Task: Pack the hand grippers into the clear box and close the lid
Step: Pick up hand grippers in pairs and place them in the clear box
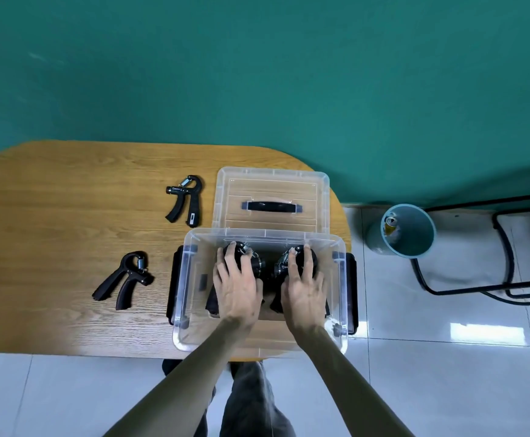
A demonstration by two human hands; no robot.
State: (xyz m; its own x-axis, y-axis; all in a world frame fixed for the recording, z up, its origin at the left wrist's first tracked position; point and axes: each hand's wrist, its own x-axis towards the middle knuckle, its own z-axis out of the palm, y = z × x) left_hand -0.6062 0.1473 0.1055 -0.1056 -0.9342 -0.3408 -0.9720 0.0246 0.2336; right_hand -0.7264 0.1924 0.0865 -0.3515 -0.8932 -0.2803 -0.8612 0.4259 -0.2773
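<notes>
The clear box [184, 279] stands at the table's near right edge, with black latches on both sides. Both of my hands are inside it. My left hand [236, 287] lies over one black hand gripper [254, 263], fingers wrapped on it. My right hand [304, 287] covers a second black hand gripper [281, 263] beside it. The handles of both are mostly hidden under my palms. Two more hand grippers lie on the table to the left: one further back [185, 198], one nearer [124, 280]. The clear lid [271, 200], with a black handle, lies flat behind the box.
The wooden table [68, 216] has rounded ends and a near edge just under the box. On the tiled floor to the right stand a blue bin [407, 230] with a can inside and a black metal frame [494, 263]. A green wall rises behind.
</notes>
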